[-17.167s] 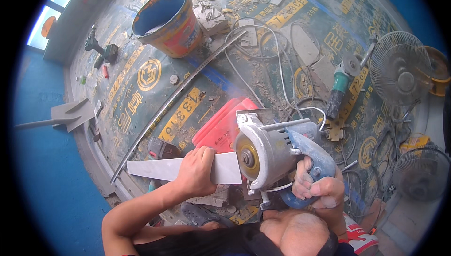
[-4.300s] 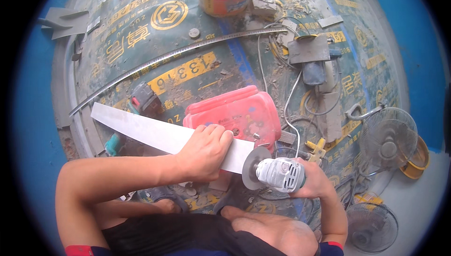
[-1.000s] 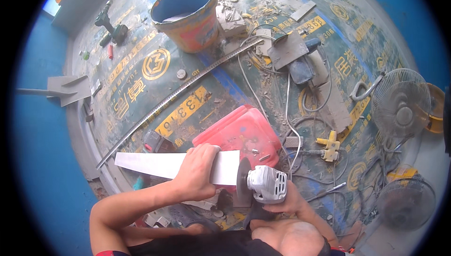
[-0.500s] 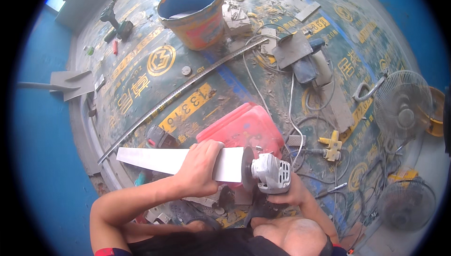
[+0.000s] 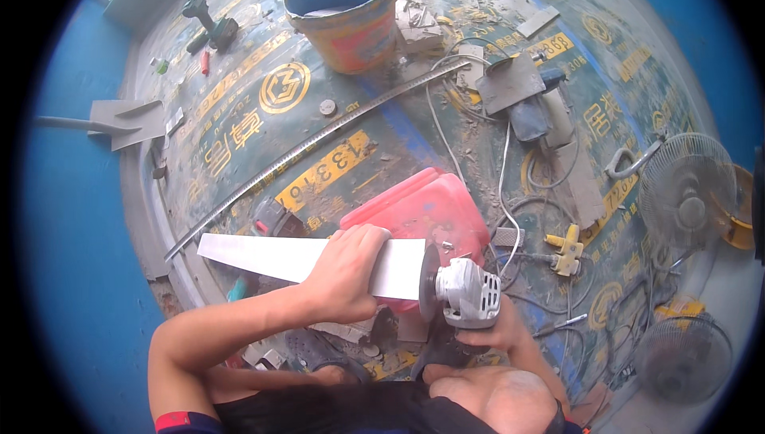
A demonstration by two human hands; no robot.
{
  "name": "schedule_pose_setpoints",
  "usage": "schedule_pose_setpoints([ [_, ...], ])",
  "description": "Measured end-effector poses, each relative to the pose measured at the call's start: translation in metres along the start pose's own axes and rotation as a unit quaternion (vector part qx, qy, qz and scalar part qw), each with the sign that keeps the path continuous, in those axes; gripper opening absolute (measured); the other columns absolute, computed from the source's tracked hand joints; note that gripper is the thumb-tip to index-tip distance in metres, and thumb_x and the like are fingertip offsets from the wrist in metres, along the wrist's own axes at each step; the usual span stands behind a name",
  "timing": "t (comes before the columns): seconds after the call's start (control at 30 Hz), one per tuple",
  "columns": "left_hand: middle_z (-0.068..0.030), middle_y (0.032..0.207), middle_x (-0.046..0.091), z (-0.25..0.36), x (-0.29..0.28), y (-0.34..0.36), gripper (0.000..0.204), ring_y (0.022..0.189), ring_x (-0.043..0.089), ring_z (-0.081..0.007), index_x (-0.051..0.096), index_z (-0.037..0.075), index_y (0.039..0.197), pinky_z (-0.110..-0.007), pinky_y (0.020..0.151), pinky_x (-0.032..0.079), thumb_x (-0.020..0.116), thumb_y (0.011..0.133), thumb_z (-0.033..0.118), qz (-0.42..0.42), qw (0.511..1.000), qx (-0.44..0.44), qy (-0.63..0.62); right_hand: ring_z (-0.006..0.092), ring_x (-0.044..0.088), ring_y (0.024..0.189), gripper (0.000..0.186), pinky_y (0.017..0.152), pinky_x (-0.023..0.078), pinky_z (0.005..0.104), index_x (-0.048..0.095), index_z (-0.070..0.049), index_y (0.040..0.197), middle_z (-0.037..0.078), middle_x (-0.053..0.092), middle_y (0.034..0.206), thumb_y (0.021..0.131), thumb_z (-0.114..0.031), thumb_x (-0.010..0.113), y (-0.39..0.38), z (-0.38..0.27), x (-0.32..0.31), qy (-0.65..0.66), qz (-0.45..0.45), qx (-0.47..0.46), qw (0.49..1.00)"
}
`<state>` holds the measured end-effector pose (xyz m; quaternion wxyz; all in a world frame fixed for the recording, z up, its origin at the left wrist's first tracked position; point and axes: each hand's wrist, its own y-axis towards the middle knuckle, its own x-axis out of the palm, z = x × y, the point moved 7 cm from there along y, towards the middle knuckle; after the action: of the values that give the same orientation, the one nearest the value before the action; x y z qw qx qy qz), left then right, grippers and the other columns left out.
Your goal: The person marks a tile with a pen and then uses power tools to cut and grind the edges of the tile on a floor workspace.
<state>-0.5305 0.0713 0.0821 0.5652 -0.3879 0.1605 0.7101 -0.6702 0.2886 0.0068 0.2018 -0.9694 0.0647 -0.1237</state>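
Note:
My left hand (image 5: 343, 267) is closed on a long, tapering white tile strip (image 5: 271, 255), gripping it near its wide end over a red plastic lid or tub (image 5: 422, 195). My right hand (image 5: 494, 330) is closed on an angle grinder (image 5: 470, 294), its fingers partly hidden under the tool's silver head. The grinder's dark disc (image 5: 430, 282) stands upright against the wide end of the strip; I cannot tell whether it is spinning. My feet in grey clogs show below the strip, among tile offcuts.
A bucket (image 5: 341, 31), drill (image 5: 213, 27), shovel (image 5: 127, 123) and long metal straightedge (image 5: 311, 153) lie about the dusty covered floor (image 5: 239, 155). At right are a saw (image 5: 526, 115), loose cables, a yellow plug splitter (image 5: 567, 252) and fan parts (image 5: 685, 195). Blue walls (image 5: 80, 274) flank the floor.
The circular saw I held 17 seconds ago now lies on the floor, and the grinder is in my right hand. Lately strip and grinder have shifted slightly right and up in the view.

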Motion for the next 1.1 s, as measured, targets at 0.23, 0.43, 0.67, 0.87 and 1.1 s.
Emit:
schedule_pose_setpoints([
  [0.23, -0.0225, 0.113, 0.059, 0.000, 0.000, 0.002, 0.067, 0.111, 0.057, -0.0412, 0.050, -0.001, 0.120, -0.046, 0.096, 0.043, 0.076, 0.059, 0.006, -0.012, 1.000, -0.015, -0.004, 0.0148, 0.068, 0.110, 0.071, 0.102, 0.051, 0.0337, 0.063, 0.000, 0.135, 0.008, 0.074, 0.120, 0.070, -0.012, 0.090, 0.003, -0.001, 0.003, 0.054, 0.030, 0.019, 0.998],
  [0.43, -0.0218, 0.112, 0.058, 0.001, -0.001, 0.004, 0.066, 0.111, 0.057, -0.0426, 0.050, 0.001, 0.122, -0.047, 0.095, 0.043, 0.077, 0.062, 0.002, -0.012, 1.000, -0.020, -0.021, 0.0152, 0.068, 0.111, 0.071, 0.100, 0.052, 0.0331, 0.063, 0.001, 0.133, 0.008, 0.074, 0.120, 0.069, -0.013, 0.090, -0.003, -0.006, 0.004, 0.006, 0.022, 0.012, 1.000],
  [0.67, -0.0220, 0.112, 0.059, 0.003, -0.001, 0.003, 0.063, 0.110, 0.058, -0.0404, 0.051, -0.001, 0.118, -0.046, 0.097, 0.044, 0.076, 0.061, 0.008, -0.022, 1.000, -0.012, -0.011, 0.0155, 0.067, 0.108, 0.070, 0.094, 0.053, 0.0320, 0.064, 0.000, 0.133, 0.007, 0.072, 0.120, 0.069, -0.014, 0.087, 0.005, 0.004, -0.010, 0.050, 0.056, 0.008, 0.997],
  [0.87, -0.0214, 0.110, 0.059, 0.003, 0.003, 0.000, 0.065, 0.110, 0.058, -0.0405, 0.051, -0.002, 0.118, -0.047, 0.099, 0.044, 0.075, 0.058, 0.007, -0.028, 1.000, 0.000, -0.005, 0.0152, 0.067, 0.109, 0.071, 0.097, 0.052, 0.0328, 0.064, 0.000, 0.133, 0.007, 0.073, 0.119, 0.068, -0.015, 0.090, -0.004, -0.011, -0.008, 0.020, 0.039, 0.019, 0.999],
  [1.1, -0.0214, 0.111, 0.060, 0.002, 0.003, 0.002, 0.066, 0.110, 0.058, -0.0405, 0.051, -0.002, 0.119, -0.047, 0.099, 0.044, 0.076, 0.058, 0.007, -0.029, 1.000, -0.004, -0.009, 0.0152, 0.068, 0.110, 0.071, 0.100, 0.052, 0.0336, 0.063, 0.001, 0.133, 0.008, 0.074, 0.120, 0.070, -0.014, 0.091, -0.005, -0.011, 0.004, -0.006, 0.014, 0.025, 1.000],
])
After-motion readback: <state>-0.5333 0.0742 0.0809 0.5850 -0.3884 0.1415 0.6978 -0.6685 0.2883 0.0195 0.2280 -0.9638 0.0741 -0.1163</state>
